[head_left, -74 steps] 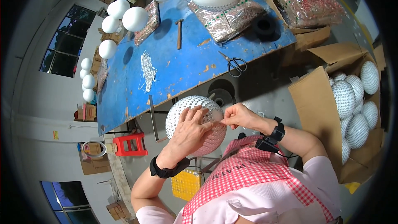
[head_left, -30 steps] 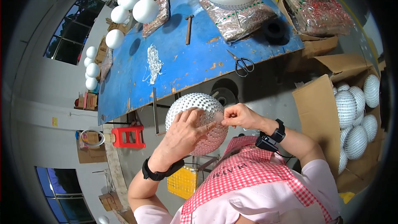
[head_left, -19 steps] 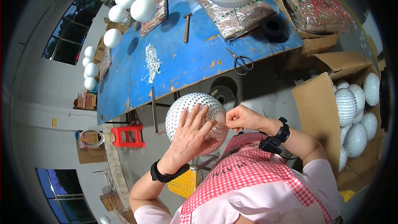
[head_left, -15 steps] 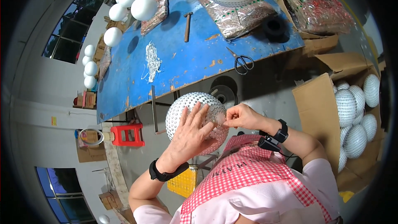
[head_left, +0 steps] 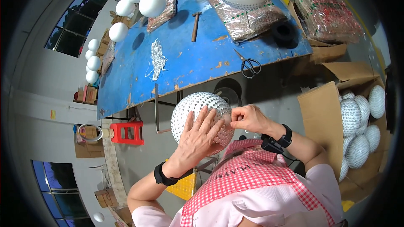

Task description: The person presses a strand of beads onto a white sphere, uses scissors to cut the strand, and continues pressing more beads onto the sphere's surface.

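A round white ball [head_left: 193, 103] covered with rows of small silvery studs sits at my lap, in front of the table edge. My left hand [head_left: 199, 133] lies across its upper side, fingers spread flat over the studs. At the ball's right edge, my right hand [head_left: 248, 118] has thumb and forefinger pinched together. Whatever is between those fingertips is too small to make out. A smooth pale patch shows on the ball near the pinch, and the ball's underside is hidden by my hand and apron.
The blue table [head_left: 185, 63] ahead holds scissors [head_left: 249, 65], a hammer [head_left: 196, 27], a tangle of silvery strands [head_left: 157, 61], plastic-wrapped packs [head_left: 248, 19] and smooth white balls [head_left: 152, 5]. On the right, a cardboard box [head_left: 322, 122] contains several studded balls. A red stool [head_left: 127, 133] stands left.
My left hand's fingers now lie more spread and farther right over the ball. The right hand stays pinched at the ball's edge. The whole view has shifted slightly.
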